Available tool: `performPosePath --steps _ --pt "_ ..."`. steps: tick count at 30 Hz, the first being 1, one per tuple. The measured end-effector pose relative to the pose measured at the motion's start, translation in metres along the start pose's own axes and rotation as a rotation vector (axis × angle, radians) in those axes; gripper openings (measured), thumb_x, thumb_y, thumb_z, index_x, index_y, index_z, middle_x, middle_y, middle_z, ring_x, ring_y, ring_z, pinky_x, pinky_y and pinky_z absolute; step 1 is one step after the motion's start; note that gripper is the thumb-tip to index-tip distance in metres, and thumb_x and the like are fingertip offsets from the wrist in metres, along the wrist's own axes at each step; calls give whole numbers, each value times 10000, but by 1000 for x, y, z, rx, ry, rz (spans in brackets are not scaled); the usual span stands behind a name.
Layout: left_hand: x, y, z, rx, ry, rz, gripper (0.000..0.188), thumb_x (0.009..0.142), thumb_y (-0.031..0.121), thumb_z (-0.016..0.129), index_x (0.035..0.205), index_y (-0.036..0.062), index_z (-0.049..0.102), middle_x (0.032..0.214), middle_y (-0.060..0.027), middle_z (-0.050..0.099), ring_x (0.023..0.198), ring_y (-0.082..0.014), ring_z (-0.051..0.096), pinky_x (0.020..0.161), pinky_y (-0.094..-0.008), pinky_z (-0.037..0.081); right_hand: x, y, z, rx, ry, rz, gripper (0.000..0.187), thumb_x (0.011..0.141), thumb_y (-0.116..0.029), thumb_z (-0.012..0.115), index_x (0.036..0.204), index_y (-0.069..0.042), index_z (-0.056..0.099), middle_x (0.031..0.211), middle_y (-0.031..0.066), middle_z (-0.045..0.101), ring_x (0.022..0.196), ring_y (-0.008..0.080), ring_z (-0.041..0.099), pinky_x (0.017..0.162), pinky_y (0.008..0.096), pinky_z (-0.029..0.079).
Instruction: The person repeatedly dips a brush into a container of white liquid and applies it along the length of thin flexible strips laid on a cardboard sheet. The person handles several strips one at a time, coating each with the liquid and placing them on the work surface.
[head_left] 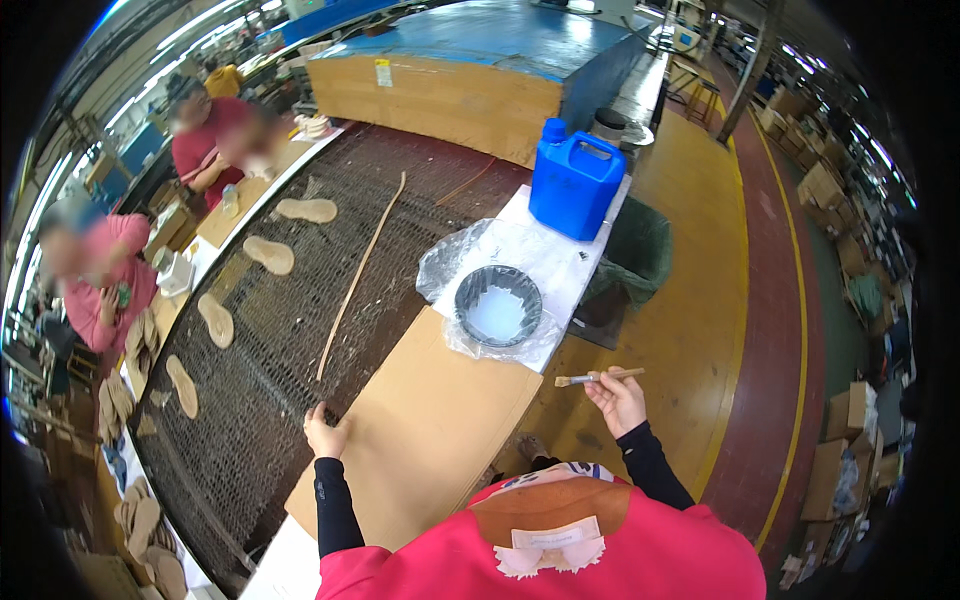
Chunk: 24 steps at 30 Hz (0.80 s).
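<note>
In my right hand [618,400] is a paintbrush [628,373] with a wooden handle, its bristles pointing left. My left hand [325,432] rests at the left edge of a brown cardboard sheet [420,400], beside the dark mesh conveyor [270,340]; its fingers are apart with nothing visible in them. Ahead of the cardboard stands a dark round tub [540,300] holding whitish liquid [497,314], set on clear plastic. Several tan sole-shaped pieces [268,255] lie in a line on the mesh. A long thin strip [362,272] lies across the conveyor.
A blue jerrycan [577,180] stands beyond the tub. A lined bin [640,255] is right of the table. A large blue-topped machine [480,50] spans the conveyor's far end. Two people [205,150] work across the conveyor, with more soles [140,510] along that edge.
</note>
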<state>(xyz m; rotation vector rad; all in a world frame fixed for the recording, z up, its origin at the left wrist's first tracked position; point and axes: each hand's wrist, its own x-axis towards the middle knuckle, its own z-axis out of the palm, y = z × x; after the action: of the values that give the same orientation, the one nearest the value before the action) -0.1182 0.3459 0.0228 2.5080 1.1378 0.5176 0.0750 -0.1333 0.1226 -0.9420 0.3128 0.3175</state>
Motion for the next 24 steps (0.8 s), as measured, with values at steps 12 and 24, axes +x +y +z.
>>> performPosePath --steps 12,24 --pt "-8 -27 0 -628 -559 -485 406 620 -26 817 956 60 604 820 -53 660 640 -129 613 563 -267 512 -8 38 -1 7 -129 119 222 878 -8 556 1058 -52 433 970 139 596 862 255 634 792 376 536" --pt "-27 -48 38 -652 -114 -411 156 775 161 724 904 73 713 779 9 682 719 -84 613 731 -229 476 -17 46 -19 40 -18 82 154 880 0 534 1006 -49 461 927 119 598 853 254 630 785 372 539"
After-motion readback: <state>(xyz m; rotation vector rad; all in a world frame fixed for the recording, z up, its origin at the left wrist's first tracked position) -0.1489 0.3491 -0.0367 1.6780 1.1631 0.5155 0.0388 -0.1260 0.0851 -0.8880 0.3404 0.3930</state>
